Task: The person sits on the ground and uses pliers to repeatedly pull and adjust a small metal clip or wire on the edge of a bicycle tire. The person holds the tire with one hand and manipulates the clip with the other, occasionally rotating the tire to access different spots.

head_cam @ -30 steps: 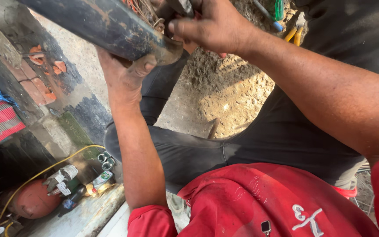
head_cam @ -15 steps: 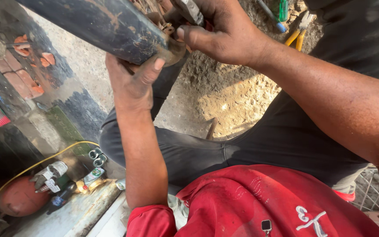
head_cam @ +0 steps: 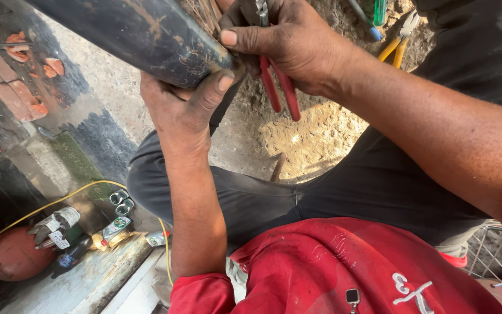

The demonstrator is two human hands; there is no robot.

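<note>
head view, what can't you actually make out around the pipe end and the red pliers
- Red-handled pliers: the working end is hidden by the right hand and cut off by the top edge of the head view.
- Dark pipe: its far length is cut off by the top edge; the open end is covered by the left hand.
- Yellow-handled pliers: partly cut off by the top edge.

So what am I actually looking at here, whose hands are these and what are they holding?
This is one picture from a camera worn on a person's head, looking down at their own two bare hands. The left hand grips from below the end of a thick dark cable. The right hand holds red-handled pliers at the cable's end. Below are the red shirt and dark trousers. Yellow-handled pliers lie on the sandy ground, and a reddish gas cylinder sits lower left.
</note>
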